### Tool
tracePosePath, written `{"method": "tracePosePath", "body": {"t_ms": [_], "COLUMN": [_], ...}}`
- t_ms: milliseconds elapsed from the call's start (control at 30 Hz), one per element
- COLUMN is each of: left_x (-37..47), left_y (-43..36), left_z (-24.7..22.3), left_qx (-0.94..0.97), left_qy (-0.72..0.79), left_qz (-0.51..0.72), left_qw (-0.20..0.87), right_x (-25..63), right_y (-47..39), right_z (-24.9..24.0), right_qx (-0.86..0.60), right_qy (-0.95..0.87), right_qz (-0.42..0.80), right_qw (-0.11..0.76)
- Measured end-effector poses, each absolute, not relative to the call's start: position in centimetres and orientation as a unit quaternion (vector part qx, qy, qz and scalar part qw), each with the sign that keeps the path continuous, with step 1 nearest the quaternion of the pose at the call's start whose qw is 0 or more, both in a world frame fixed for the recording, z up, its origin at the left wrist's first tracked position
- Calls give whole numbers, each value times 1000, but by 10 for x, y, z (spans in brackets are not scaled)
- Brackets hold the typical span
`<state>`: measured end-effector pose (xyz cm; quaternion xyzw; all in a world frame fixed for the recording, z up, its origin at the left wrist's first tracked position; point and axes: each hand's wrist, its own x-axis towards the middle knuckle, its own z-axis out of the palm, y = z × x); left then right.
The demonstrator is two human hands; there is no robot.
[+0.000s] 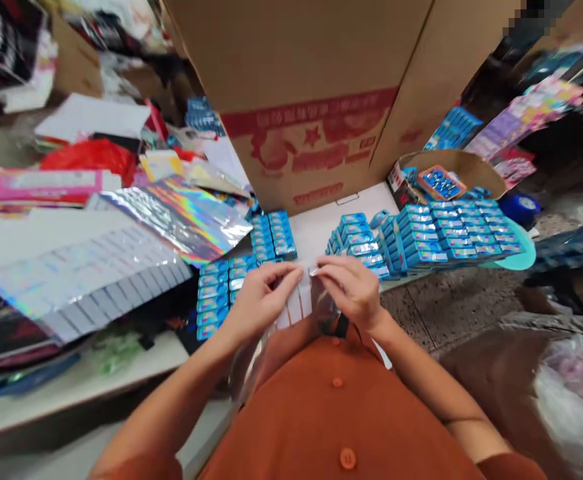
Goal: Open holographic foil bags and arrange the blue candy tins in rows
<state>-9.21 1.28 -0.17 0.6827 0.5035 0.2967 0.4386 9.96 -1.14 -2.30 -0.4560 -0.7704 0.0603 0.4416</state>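
In the head view, my left hand is closed in a pinch, thumb against forefinger, in front of my body. My right hand pinches too, a short way to its right. A piece of clear plastic film hangs from the fingers and spreads between the hands; whether it is a bag or a sheet, I cannot tell. Stacks of small blue boxes stand left of my left hand. More blue boxes are piled just beyond my right hand.
A tall cardboard carton stands behind the white tabletop. At the right are rows of blue boxes, a cut-down carton and a turquoise tray. Shiny printed sheets and a red plastic bag lie at the left.
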Motion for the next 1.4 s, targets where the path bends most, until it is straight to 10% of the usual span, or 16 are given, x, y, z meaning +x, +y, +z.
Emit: {"method": "tracePosePath", "body": {"t_ms": [433, 1100, 1400], "left_x": [-100, -220, 25], "left_y": [24, 97, 80], "left_z": [19, -170, -93], "left_qx": [763, 745, 709], "left_qy": [521, 634, 438], "left_qz": [241, 206, 391], "left_qw": [298, 20, 390], "right_x": [112, 212, 236], "right_y": [-2, -4, 20], "right_z": [-10, -35, -45], "right_qx": [-397, -675, -670], "right_qy": [-817, -531, -505], "right_qz": [84, 212, 273], "right_qw": [410, 466, 470]}}
